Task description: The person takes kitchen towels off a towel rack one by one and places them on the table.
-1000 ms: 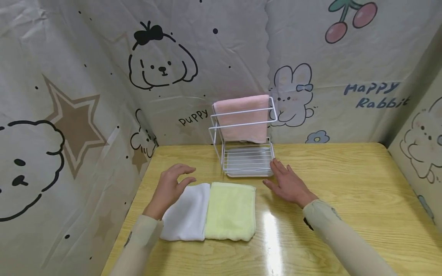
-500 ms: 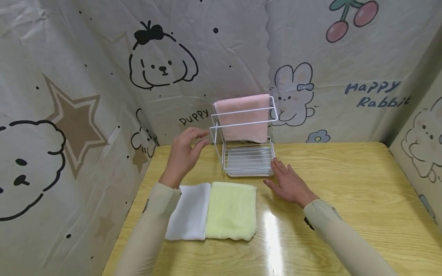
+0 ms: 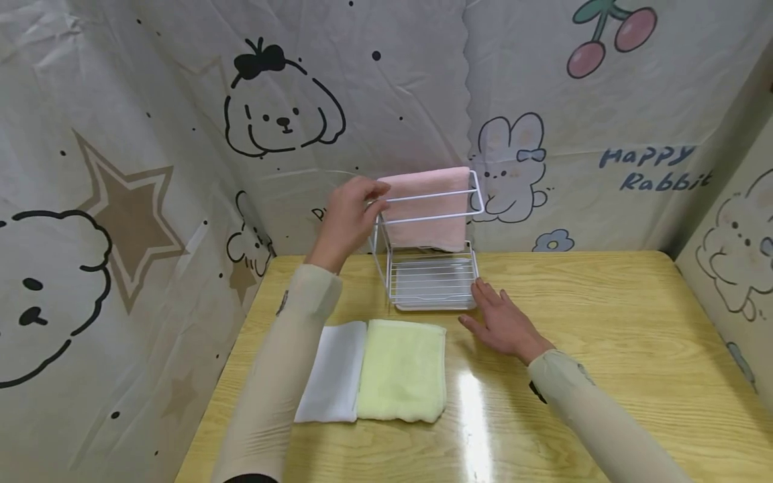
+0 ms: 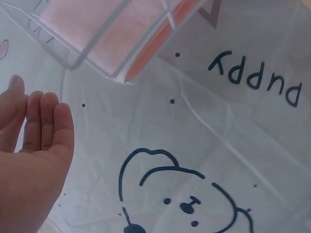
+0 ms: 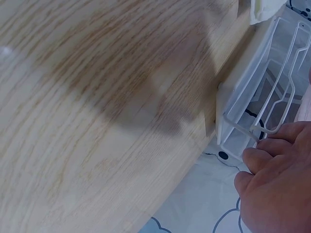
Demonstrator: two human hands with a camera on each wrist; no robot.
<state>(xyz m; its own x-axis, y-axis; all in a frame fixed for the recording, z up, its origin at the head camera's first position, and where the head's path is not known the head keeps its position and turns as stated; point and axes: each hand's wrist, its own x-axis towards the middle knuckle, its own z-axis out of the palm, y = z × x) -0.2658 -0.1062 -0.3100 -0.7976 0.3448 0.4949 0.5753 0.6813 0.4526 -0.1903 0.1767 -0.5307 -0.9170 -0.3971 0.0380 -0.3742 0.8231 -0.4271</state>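
A white wire rack [image 3: 433,283] stands near the back of the table. A folded pink towel [image 3: 429,231] hangs over its upper rear bar. My left hand [image 3: 350,218] is raised by the rack's upper left end, overlapping the bars in the head view. In the left wrist view that hand [image 4: 36,160] holds nothing, its fingers fairly straight and the thumb near them. With extended fingers my right hand [image 3: 504,322] touches the lower right side of the rack. Nearer me lie a folded white towel [image 3: 335,376] and a folded yellow towel [image 3: 402,371], side by side.
A white drip tray [image 3: 435,307] sits under the rack's wire shelf. The wooden table [image 3: 604,376] meets printed cloth walls [image 3: 417,80] behind and at both sides.
My left hand has risen from beside the white towel, forward and to the right, up to the rack's upper left end. The right hand stays against the rack.
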